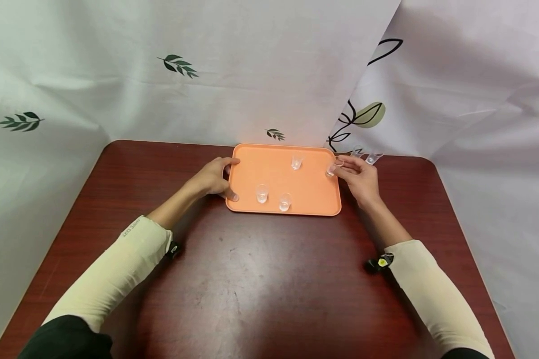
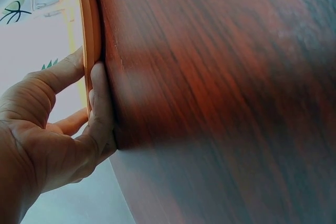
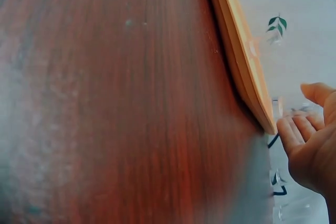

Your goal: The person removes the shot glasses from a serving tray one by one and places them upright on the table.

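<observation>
The orange serving tray (image 1: 274, 172) lies on the wood-grained table (image 1: 251, 279), its far side close to the leaf-printed cloth backdrop (image 1: 233, 99). The left hand (image 1: 214, 177) grips the tray's left end, thumb and fingers spread along the rim, probably to keep it from sliding. The tray carries 4 clear shot cups (image 1: 261, 194): 2 towards its near side, 1 towards its far side and 1, the right-end cup (image 1: 330, 170), beside the right hand (image 1: 361, 179). Their spacing likely leaves room for fingers. The right hand reaches in at the tray's right end with fingers extended and thumb spread away, not clenched; whether a fingertip touches the right-end cup is unclear. Off the tray, past its far right corner, are 2 other cups (image 1: 373, 158).
</observation>
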Demonstrator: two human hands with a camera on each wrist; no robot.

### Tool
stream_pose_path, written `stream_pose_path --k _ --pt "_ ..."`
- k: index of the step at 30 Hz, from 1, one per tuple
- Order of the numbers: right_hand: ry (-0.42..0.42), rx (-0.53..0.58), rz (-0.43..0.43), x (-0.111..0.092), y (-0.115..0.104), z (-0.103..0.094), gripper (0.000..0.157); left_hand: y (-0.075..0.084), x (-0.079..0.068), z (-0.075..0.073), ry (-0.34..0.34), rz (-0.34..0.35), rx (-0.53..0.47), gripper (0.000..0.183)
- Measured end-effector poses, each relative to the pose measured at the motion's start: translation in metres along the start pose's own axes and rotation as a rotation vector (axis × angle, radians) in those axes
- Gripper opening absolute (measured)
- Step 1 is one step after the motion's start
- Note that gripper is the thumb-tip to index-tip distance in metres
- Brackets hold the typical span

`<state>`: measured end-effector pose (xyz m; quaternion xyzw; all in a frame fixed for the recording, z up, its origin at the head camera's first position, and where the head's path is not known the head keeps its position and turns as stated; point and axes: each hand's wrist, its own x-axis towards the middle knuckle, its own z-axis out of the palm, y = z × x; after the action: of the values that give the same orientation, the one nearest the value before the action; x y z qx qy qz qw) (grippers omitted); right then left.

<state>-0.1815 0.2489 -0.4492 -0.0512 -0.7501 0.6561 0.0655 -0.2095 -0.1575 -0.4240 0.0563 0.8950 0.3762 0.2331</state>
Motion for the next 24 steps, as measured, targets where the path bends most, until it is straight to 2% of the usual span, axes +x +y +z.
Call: stream_pose_path --k 7,13,16,20,24 --pt "0.036 0.067 -0.01 -0.005 0.001 -0.008 0.045 -0.002 0.002 0.0 0.012 0.006 0.005 0.125" --pt "0.055 0.091 -0.004 -0.007 0.002 -0.016 0.043 -0.011 0.012 0.001 0.022 -0.005 0.014 0.131" --pt "0.06 0.112 0.004 -0.007 0.002 -0.02 0.044 -0.012 0.012 0.001 0.023 -0.004 0.017 0.131" --pt "0.076 0.11 0.015 -0.008 0.003 -0.027 0.046 -0.001 0.001 -0.001 0.003 -0.004 0.016 0.124" --pt "0.098 0.093 0.03 -0.009 0.005 -0.034 0.048 0.004 -0.003 -0.001 -0.002 -0.01 0.01 0.123"
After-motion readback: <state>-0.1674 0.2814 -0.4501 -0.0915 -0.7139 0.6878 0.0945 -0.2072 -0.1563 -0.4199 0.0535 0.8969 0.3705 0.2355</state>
